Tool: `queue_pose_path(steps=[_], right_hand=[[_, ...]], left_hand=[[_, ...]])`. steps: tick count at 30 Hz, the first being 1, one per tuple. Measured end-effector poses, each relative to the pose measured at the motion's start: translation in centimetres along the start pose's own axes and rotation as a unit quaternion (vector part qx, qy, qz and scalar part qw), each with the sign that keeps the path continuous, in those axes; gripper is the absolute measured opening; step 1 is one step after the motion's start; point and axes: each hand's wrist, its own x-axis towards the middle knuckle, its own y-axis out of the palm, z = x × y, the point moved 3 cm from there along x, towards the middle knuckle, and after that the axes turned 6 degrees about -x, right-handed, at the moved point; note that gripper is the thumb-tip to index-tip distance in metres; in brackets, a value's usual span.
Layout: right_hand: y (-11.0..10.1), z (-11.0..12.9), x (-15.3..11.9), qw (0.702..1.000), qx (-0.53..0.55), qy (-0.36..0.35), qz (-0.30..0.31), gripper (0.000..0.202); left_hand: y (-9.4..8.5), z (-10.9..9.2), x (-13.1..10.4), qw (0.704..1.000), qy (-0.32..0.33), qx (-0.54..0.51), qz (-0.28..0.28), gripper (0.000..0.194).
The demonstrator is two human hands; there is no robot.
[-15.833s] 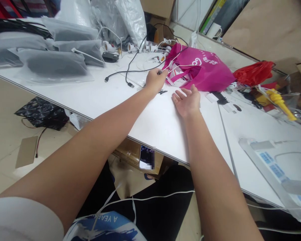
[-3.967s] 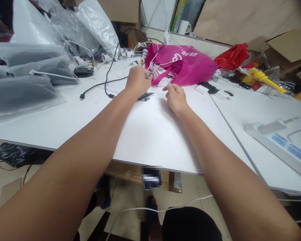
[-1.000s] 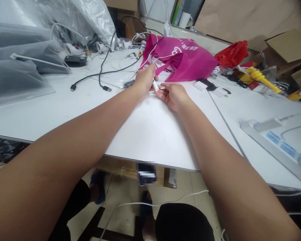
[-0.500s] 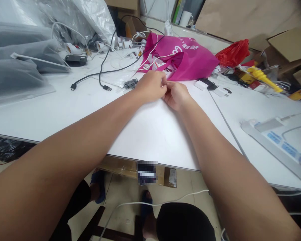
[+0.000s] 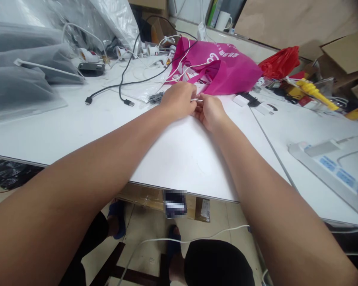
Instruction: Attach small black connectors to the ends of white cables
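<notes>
My left hand (image 5: 179,100) and my right hand (image 5: 210,111) meet over the white table (image 5: 179,159), fingers closed in a pinch. Between their fingertips a small white thing (image 5: 198,100) shows, too small to name. Just behind them lies a magenta bag (image 5: 238,71) with its mouth toward my hands and white items inside. Small grey pieces (image 5: 155,98) in clear plastic rest beside my left wrist. To the left, a black cable (image 5: 107,91) ends in two plugs on the tabletop.
Grey plastic bags (image 5: 18,79) lie at the left. White adapters (image 5: 241,100), a red bag (image 5: 279,63) and a yellow object (image 5: 316,94) are on the right, with a power strip (image 5: 331,163) nearer. A white mug (image 5: 223,21) stands at the back.
My hands have parted slightly at the fingertips, and a small white thing now shows between them. The view has shifted a little.
</notes>
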Motion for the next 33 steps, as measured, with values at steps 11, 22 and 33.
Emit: queue_pose_path(steps=[11,22,33], right_hand=[[-0.4,0.0,0.2,0.999,-0.001,0.02,-0.03,0.018],[-0.3,0.0,-0.1,0.999,0.007,0.023,-0.036,0.022],[-0.3,-0.2,0.3,0.999,-0.005,0.019,-0.033,0.028]], left_hand=[[-0.4,4.6,1.1,0.995,-0.095,0.013,-0.031,0.017],[-1.2,3.2,0.9,0.994,-0.088,0.067,-0.016,0.03],[0.4,3.5,0.6,0.997,-0.067,0.033,0.02,0.053]])
